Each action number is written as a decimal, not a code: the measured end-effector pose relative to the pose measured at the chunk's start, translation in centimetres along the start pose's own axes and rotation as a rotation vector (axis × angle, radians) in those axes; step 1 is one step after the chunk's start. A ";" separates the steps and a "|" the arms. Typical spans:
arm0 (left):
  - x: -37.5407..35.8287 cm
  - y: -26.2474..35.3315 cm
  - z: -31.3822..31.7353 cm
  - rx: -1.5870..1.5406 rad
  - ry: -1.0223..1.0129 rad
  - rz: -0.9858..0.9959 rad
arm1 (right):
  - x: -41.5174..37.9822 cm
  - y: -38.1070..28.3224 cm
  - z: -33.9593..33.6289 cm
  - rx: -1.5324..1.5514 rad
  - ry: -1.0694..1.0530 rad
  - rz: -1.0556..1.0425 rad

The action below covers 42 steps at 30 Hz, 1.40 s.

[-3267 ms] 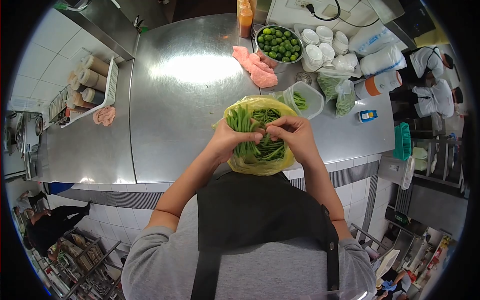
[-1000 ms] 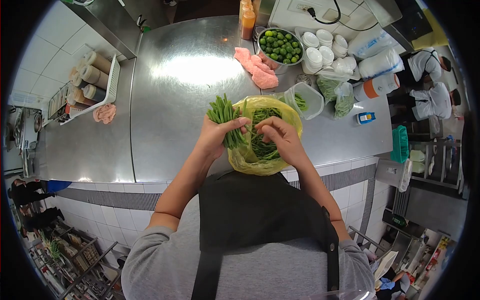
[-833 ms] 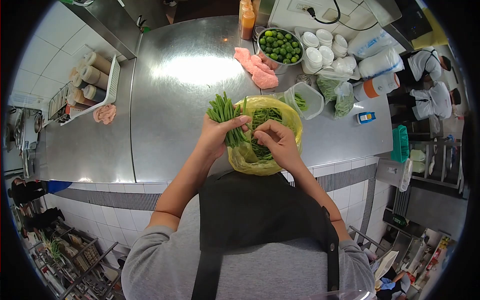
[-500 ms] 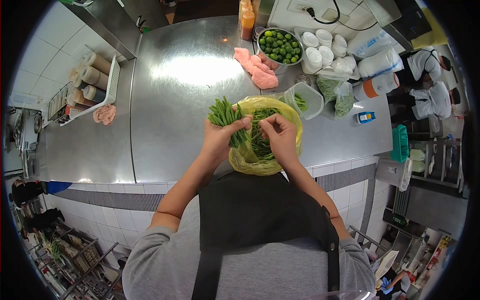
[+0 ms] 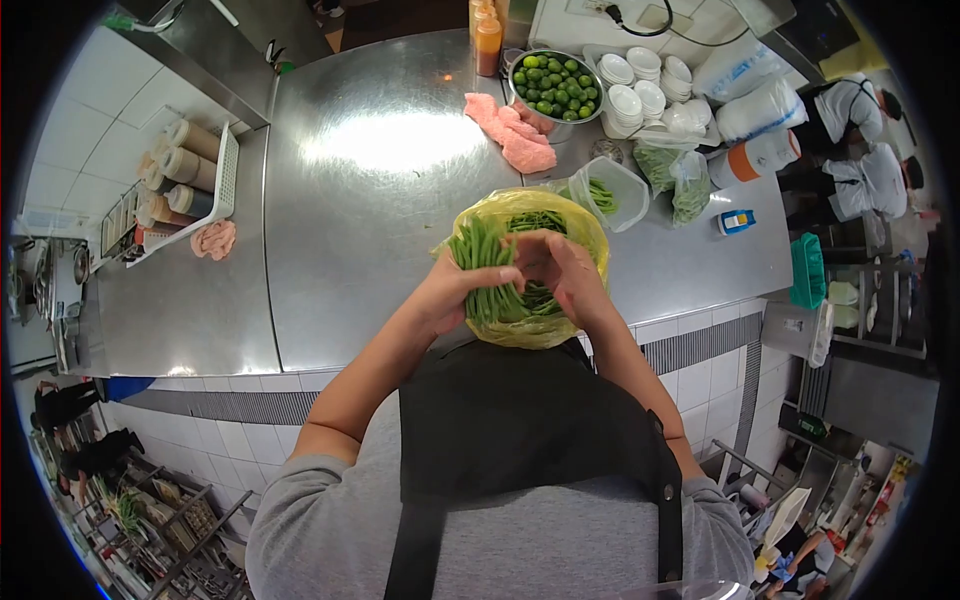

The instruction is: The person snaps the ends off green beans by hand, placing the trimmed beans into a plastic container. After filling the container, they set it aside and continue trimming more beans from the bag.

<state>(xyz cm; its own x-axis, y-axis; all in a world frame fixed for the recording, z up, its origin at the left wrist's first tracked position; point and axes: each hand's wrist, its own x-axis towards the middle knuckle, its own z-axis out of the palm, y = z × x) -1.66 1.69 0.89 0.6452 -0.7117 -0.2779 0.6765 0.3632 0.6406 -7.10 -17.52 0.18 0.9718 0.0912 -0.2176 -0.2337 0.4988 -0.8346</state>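
Observation:
My left hand (image 5: 450, 288) is closed around a bunch of green beans (image 5: 486, 262), held over the left side of a yellow plastic bag (image 5: 590, 222). More green beans (image 5: 538, 222) lie inside the open bag. My right hand (image 5: 567, 272) is curved over the bag's right side, close to the bunch; its fingertips are partly hidden, and whether they hold anything does not show. Behind the bag to the right, a clear plastic container (image 5: 628, 192) lies tilted with some green beans in it.
A pink cloth (image 5: 512, 135) and a bowl of limes (image 5: 556, 88) are at the back. White cups (image 5: 623, 107), bagged greens (image 5: 690, 190) and a small blue bottle (image 5: 736, 222) are to the right. Squeeze bottles (image 5: 187, 168) fill a white basket at left. Co-workers (image 5: 868, 180) stand far right.
My left hand has moved right and down with the bunch, now over the bag. My right hand has opened out from its pinch and turned toward the bunch. The view has shifted slightly.

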 end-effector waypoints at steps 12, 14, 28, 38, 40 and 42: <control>-2.4 -3.3 1.5 0.552 -0.150 -0.431 | -1.6 0.9 0.2 -0.375 -0.649 -0.105; -2.6 -3.8 1.5 0.546 -0.178 -0.473 | -2.5 -0.2 0.7 -0.320 -0.626 -0.078; 1.4 -5.5 9.7 0.470 -0.047 -0.405 | -4.8 -6.6 -9.5 0.641 0.027 -0.266; 12.6 -3.6 9.1 1.518 0.570 0.691 | 0.1 -11.9 -8.4 -0.039 0.143 -0.405; 13.9 -3.7 7.4 1.528 0.600 0.741 | 2.5 -10.7 -6.9 -0.236 0.093 -0.471; 14.4 -3.3 6.7 1.263 0.442 0.620 | 5.0 -8.8 -7.0 -0.429 0.042 -0.549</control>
<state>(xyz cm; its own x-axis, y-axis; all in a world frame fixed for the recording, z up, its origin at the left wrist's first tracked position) 3.03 -13.73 -0.41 0.9202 -0.3202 0.2251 -0.3433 -0.3841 0.8571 -0.42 -27.44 2.87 0.9530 -0.1147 0.2803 0.2899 0.0781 -0.9539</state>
